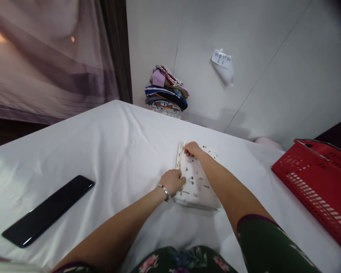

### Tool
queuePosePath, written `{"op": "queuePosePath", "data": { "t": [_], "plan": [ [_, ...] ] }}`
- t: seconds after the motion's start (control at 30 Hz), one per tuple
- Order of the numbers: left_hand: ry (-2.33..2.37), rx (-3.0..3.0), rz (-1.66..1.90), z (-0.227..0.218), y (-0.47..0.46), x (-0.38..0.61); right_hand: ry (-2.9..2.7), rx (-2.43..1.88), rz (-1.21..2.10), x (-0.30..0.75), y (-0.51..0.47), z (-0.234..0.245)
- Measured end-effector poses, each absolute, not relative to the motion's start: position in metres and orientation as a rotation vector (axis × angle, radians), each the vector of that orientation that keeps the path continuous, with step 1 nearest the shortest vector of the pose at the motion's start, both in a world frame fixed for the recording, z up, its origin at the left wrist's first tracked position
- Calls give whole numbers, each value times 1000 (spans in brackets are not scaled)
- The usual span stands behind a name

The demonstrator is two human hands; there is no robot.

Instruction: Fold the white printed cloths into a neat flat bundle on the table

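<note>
A white cloth (198, 186) with small scattered prints lies in a flat, roughly folded shape on the white-covered surface; I cannot tell whether it is a garment. Along its left side runs a narrow folded strip. My left hand (172, 182), with a silver bracelet at the wrist, is closed on the lower part of that left edge, thumb over the top. At the upper end of the strip, my right hand (192, 149) has its fingers curled and pinched on the cloth's edge. My right forearm hides part of the cloth's right side.
On the left of the white sheet (125, 151) lies a glossy black panel (48, 210). A red perforated basket (315, 185) stands at the right. Past the far edge is a stack of folded clothes (167, 91). A labelled plastic packet (223, 67) lies beyond, and a sheer curtain (51, 57) hangs left.
</note>
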State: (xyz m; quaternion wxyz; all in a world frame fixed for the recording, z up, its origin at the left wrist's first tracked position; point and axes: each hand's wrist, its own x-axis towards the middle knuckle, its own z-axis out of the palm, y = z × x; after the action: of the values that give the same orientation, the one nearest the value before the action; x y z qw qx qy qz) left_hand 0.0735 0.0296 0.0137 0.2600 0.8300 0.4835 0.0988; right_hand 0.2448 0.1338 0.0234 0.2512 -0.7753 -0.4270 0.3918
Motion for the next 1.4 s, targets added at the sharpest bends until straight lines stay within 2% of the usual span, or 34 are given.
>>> {"op": "queuePosePath", "data": {
  "t": [0.43,0.77,1.07,1.4],
  "plan": [
    [1282,2216,186,15,35,72,-1262,-2010,992,241,132,17],
    [1273,2208,114,14,39,70,-1364,-2210,898,236,144,19],
    [1336,2211,181,16,41,68,-1414,-2147,839,240,138,24],
    [1247,2190,89,15,47,65,-1438,-2280,676,223,149,15]
  ]
}}
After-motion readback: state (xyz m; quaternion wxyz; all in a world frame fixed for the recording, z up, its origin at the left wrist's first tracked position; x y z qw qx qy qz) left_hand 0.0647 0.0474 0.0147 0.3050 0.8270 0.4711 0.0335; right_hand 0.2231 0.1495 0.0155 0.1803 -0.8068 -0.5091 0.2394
